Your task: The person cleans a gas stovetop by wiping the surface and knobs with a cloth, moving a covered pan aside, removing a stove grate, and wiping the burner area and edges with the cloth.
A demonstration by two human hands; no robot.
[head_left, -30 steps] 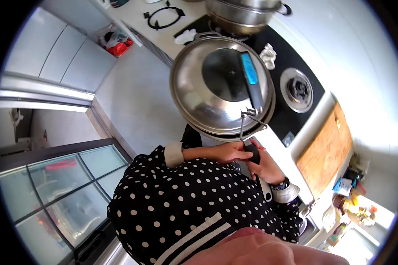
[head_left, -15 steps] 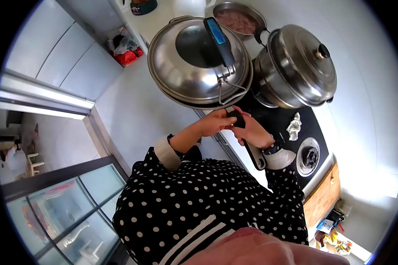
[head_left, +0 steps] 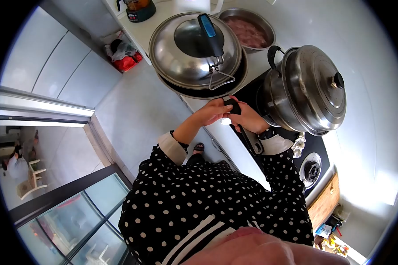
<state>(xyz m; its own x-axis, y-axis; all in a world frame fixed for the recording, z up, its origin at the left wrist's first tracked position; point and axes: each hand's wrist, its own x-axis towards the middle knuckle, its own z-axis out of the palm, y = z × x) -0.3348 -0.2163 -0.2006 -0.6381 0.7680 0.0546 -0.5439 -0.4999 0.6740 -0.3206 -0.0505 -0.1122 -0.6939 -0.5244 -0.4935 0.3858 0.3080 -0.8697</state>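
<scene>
A large wok (head_left: 242, 73) with a long black handle (head_left: 253, 142) is in front of me, at the counter's edge. Its domed steel lid (head_left: 174, 66) sits slightly off-centre, with a glass window and an upright black grip. Dark inner wall shows along the wok's right side. My left hand (head_left: 212, 111) is closed on the handle near the wok. My right hand (head_left: 250, 119) wraps the same handle just behind it. To the right, a lidded steel steamer pot (head_left: 311, 84) stands on the black stove (head_left: 292, 134).
Behind the wok are a metal basin (head_left: 273, 32) of raw-looking meat and a kettle-like vessel (head_left: 140, 12). A crumpled pale cloth (head_left: 298, 145), a burner (head_left: 311, 170) and a wooden board (head_left: 325, 198) lie at right. Bags (head_left: 126, 59) sit at far left; a person (head_left: 17, 165) is beyond the doorway.
The wok has shifted away from the steamer pot, widening the gap between them. Its lid has slid to show more of the inside. Both hands stay on the handle. The view has shifted.
</scene>
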